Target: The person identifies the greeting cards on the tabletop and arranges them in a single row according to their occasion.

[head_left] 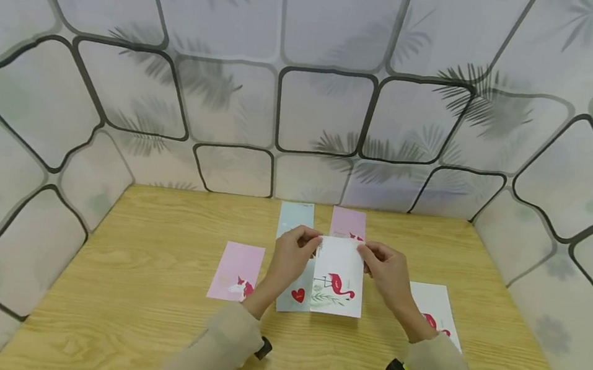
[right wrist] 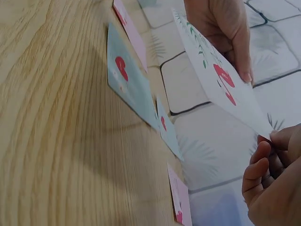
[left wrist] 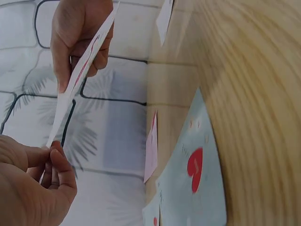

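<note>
A white card with a red flamingo and green leaves point(head_left: 338, 272) is held above the table, between both hands. My left hand point(head_left: 289, 258) pinches its upper left corner between thumb and fingers. At the upper right corner, my right hand point(head_left: 388, 275) pinches the card the same way. In the left wrist view the card point(left wrist: 80, 70) appears nearly edge-on. Lying on the table beneath it is a pale blue card with a red heart point(right wrist: 124, 75), partly covered by the held card in the head view.
Farther back lie another pale blue card point(head_left: 296, 215) and a pink card point(head_left: 349, 220). A pink unicorn card point(head_left: 238, 265) lies to the left, and a second white flamingo card point(head_left: 433, 300) to the right, partly behind the right forearm. Patterned cloth point(head_left: 323, 113) surrounds the wooden table point(head_left: 151, 266).
</note>
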{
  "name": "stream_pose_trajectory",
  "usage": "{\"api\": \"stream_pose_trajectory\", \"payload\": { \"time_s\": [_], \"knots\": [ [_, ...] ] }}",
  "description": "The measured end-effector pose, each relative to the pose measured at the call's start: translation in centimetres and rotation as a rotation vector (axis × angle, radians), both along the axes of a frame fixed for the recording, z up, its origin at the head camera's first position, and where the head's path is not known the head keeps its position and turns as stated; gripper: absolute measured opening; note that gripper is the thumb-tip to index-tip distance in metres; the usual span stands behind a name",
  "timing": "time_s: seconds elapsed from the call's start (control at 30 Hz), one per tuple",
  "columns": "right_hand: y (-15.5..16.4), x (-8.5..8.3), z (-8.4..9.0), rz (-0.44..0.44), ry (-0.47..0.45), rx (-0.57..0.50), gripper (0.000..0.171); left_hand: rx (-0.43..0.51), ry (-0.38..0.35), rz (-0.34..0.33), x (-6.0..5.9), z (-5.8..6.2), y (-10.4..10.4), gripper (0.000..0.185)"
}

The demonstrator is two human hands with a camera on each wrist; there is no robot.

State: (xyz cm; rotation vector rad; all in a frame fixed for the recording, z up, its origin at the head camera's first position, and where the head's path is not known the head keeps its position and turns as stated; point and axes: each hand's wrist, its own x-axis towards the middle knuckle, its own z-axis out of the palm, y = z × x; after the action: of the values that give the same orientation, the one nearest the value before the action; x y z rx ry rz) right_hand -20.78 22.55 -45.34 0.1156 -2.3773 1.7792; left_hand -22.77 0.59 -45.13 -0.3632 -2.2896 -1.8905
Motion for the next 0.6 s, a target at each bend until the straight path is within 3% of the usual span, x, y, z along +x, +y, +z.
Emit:
{"api": "stream_pose_trajectory", "payload": {
  "time_s": [0.33,0.6],
  "knots": [
    [3.7,0.0,-0.4,-0.024,-0.012,0.199,0.029,0.016,-0.070,0.011,0.2,-1.1,4.1,0.008],
    [6.2,-0.2,-1.1,-0.001,-0.058,0.382,0.029,-0.025,-0.138,-0.011,0.4,-2.3,6.2,0.007]
  ]
}}
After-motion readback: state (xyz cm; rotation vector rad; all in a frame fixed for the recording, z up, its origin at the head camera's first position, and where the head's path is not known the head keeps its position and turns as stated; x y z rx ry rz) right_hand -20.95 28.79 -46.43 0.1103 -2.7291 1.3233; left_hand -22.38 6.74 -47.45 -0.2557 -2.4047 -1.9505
